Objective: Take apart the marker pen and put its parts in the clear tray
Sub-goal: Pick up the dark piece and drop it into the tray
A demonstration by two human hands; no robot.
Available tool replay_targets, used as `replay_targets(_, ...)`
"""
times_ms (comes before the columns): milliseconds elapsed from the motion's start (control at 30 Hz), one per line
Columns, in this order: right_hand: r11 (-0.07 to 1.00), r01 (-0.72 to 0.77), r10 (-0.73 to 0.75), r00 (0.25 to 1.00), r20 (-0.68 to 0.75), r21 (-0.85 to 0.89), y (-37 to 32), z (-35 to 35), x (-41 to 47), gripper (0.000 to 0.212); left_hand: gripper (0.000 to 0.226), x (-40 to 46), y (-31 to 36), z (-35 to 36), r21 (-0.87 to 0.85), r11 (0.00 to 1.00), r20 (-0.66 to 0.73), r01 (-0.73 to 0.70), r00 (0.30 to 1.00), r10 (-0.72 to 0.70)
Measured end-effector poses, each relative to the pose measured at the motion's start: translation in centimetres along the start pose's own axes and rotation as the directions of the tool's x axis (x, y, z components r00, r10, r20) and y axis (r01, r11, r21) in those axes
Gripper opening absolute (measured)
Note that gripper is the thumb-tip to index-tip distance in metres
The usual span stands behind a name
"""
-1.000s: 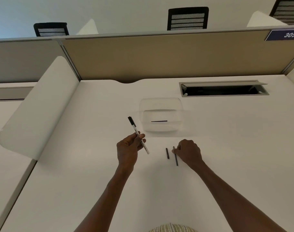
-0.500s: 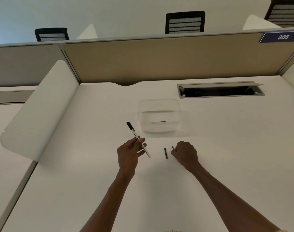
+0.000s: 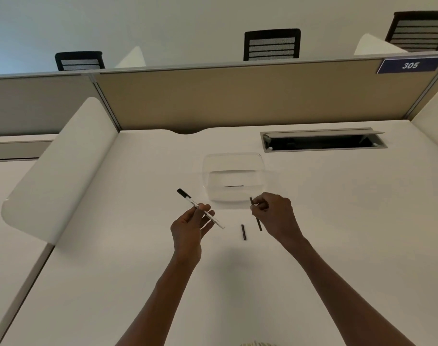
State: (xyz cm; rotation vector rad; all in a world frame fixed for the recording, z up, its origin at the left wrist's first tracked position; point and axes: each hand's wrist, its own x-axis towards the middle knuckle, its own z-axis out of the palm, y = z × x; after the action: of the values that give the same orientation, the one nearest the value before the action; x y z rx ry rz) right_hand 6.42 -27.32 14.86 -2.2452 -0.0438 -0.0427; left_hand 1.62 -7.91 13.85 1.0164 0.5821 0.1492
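My left hand [image 3: 190, 226] grips the white marker barrel [image 3: 200, 212], which has a black end pointing up and to the left. In my right hand [image 3: 275, 216] is a thin dark rod [image 3: 259, 224], lifted off the desk just in front of the clear tray [image 3: 234, 181]. The tray sits on the white desk and holds one thin dark part [image 3: 234, 186]. A short black piece [image 3: 243, 232] lies on the desk between my two hands.
A grey cable slot [image 3: 322, 140] is open in the desk at the back right. A tan partition [image 3: 238, 96] with a 305 sign closes the far side. A white curved divider [image 3: 58, 166] stands at the left.
My right hand closed on the thin dark rod on the desk and lifted it toward the tray. The left hand kept holding the barrel almost still.
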Motion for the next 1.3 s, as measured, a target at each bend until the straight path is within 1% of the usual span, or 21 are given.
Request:
replay_targets(100, 0.995, 0.024, -0.024, 1.0, 0.002, 0.102, -1.2, -0.8, -0.4, 0.025, 0.022, 0.1, 0.5, 0.4, -0.173, 0.98, -0.002, 0.101, 0.995, -0.103)
replay_targets(167, 0.985, 0.064, -0.063, 0.998, -0.012, 0.159, -1.9, -1.1, -0.8, 0.031, 0.019, 0.2, 0.8, 0.6, -0.28, 0.946, 0.01, 0.162, 0.986, -0.165)
replay_targets(267, 0.97, 0.113, -0.104, 0.993, -0.054, 0.215, -2.8, -1.3, -1.0, 0.028, 0.014, 0.1, 1.2, 0.9, -0.409, 0.884, 0.027, 0.227, 0.971, -0.237)
replay_targets(367, 0.941, 0.121, -0.091, 0.99, -0.107, 0.315, -3.8, -1.2, -1.4, 0.025, 0.015, -0.2, 1.4, 1.3, -0.471, 0.843, 0.027, 0.26, 0.959, -0.281)
replay_targets(433, 0.916, 0.146, -0.093, 0.983, -0.155, 0.374, -4.7, -1.2, -1.7, 0.024, 0.017, -0.5, 1.5, 1.6, -0.497, 0.824, 0.027, 0.273, 0.954, -0.3)
replay_targets(500, 0.896, 0.201, -0.124, 0.97, -0.211, 0.397, -5.6, -1.0, -2.0, 0.022, 0.021, -0.7, 1.6, 1.9, -0.516, 0.809, 0.029, 0.281, 0.95, -0.311)
replay_targets(600, 0.886, 0.285, -0.181, 0.939, -0.293, 0.366, -6.6, -0.7, -2.3, 0.022, 0.027, -1.1, 1.8, 2.3, -0.535, 0.792, 0.036, 0.293, 0.945, -0.326)
replay_targets(667, 0.878, 0.319, -0.205, 0.924, -0.323, 0.357, -7.0, -0.5, -2.4, 0.023, 0.028, -1.2, 1.8, 2.5, -0.547, 0.782, 0.035, 0.298, 0.942, -0.335)
replay_targets(833, 0.877, 0.368, -0.26, 0.904, -0.338, 0.308, -7.0, 0.0, -2.4, 0.023, 0.029, -1.6, 1.9, 2.9, -0.545, 0.782, 0.021, 0.304, 0.937, -0.35)
replay_targets(967, 0.875, 0.376, -0.267, 0.9, -0.344, 0.306, -6.9, 0.2, -2.3, 0.022, 0.029, -1.6, 2.0, 3.2, -0.551, 0.777, 0.025, 0.304, 0.937, -0.348)
replay_targets(1300, 0.874, 0.388, -0.275, 0.892, -0.359, 0.292, -6.7, 0.5, -1.9, 0.022, 0.018, -1.5, 2.4, 3.5, -0.561, 0.756, 0.049, 0.337, 0.925, -0.376)
